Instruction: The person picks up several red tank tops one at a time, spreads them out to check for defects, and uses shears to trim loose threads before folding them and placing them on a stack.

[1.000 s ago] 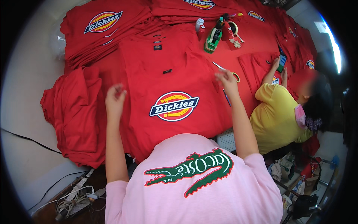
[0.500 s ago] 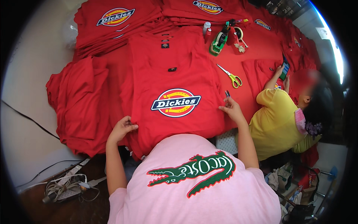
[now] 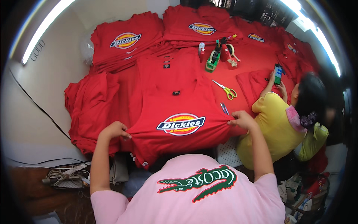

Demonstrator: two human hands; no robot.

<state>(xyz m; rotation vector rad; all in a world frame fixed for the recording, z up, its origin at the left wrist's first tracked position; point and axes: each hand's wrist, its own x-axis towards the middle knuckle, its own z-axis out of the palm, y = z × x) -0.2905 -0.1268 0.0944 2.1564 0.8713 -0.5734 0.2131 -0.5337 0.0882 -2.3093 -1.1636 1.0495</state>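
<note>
A red t-shirt [image 3: 175,108] with an oval red, yellow and blue logo lies face up on the table in front of me. My left hand [image 3: 113,130] pinches its left side near the hem. My right hand [image 3: 242,119] grips its right side level with the logo. The cloth is pulled taut between both hands, and its lower part hangs over the table's near edge above my pink shirt [image 3: 194,190].
Stacks of red shirts lie at the left [image 3: 89,108] and at the back [image 3: 126,41]. Yellow-handled scissors [image 3: 228,90], a pen [image 3: 223,108] and a green tape dispenser [image 3: 213,59] sit to the right. A person in yellow [image 3: 283,127] holds a phone [image 3: 278,73]. Cables [image 3: 67,177] lie lower left.
Both hands have slid down the shirt's sides from near the shoulders toward me, and now grip the cloth near the table's front edge. The shirt lies flatter and tauter.
</note>
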